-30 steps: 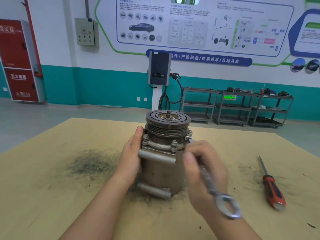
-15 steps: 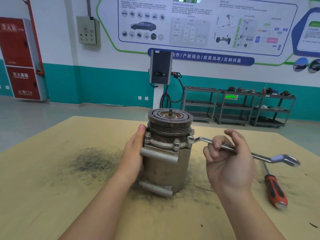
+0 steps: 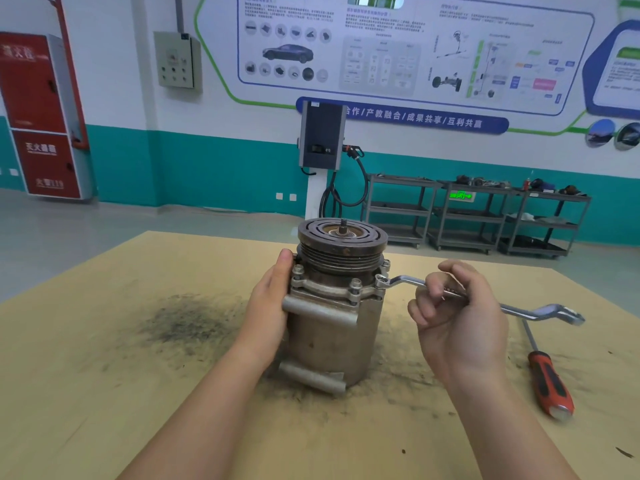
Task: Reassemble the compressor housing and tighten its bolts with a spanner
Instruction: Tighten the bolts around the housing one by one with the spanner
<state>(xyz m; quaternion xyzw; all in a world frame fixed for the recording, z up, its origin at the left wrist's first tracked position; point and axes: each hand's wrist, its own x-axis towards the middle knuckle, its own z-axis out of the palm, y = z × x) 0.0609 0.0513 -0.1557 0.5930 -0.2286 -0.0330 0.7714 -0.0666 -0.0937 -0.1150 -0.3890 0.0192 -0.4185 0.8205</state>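
While the compressor (image 3: 337,306) stood upright on the desk (image 3: 104,393), pulley end up, my left hand (image 3: 273,306) lay flat against its left side, fingers straight and the thumb tip reaching the flange. My right hand (image 3: 457,320) had its fingers curled around the shank of the ring spanner (image 3: 485,301), which ran out level to the right. Its near ring sat over a bolt (image 3: 381,282) on the right edge of the housing flange; the far ring hung beyond my hand, above the desk. A red-and-black screwdriver (image 3: 547,379) lay on the desk to the right, apart from the compressor. Dark grime (image 3: 183,323) smudged the desk to the left.
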